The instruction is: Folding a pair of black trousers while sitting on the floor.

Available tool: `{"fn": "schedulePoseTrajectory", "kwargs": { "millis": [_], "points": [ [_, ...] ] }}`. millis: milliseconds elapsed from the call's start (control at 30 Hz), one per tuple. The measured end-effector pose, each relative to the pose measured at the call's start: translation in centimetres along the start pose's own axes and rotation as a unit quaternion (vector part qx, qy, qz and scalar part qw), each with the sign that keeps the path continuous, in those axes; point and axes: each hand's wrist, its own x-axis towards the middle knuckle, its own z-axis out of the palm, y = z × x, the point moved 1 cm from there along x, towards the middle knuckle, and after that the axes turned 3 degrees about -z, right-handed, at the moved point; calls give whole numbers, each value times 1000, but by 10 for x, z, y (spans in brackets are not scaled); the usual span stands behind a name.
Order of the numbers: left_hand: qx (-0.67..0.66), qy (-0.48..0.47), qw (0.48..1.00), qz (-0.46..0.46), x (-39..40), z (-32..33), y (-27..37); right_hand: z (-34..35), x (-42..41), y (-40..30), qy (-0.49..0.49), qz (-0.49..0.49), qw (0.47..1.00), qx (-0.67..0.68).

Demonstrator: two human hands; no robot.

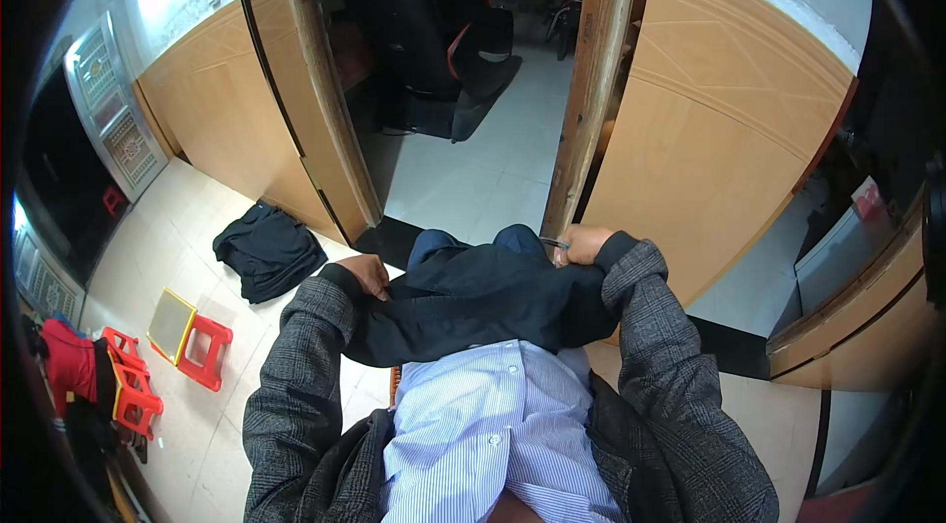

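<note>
A black cloth garment [473, 301] lies spread across my lap, over blue trousers [432, 248] at the knees. My left hand [364, 274] pinches its left edge between thumb and fingers. At the right edge, my right hand [584, 245] is closed around a small metal tool [553, 243], which looks like thread snips; its tip points left over the knee. Most of the tool is hidden by the fingers. Whether the right hand also grips the cloth I cannot tell.
A pile of black garments [267, 251] rests on the tiled floor to the left. Beyond it stand a red plastic stool [205, 353] with a yellow-edged panel and more red stools [137, 397]. Ahead, a wooden door frame [580, 116] opens onto a dark room with a massage chair [429, 35].
</note>
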Motion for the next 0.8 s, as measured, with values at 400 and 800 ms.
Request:
{"fn": "schedulePoseTrajectory", "kwargs": {
  "millis": [400,800],
  "points": [
    [-237,275,929,72,-7,3,4,21,2,-22,-85,4,996,30],
    [-387,414,798,205,-15,-16,25,14,-6,-33,-110,-49,982,145]
  ]
}}
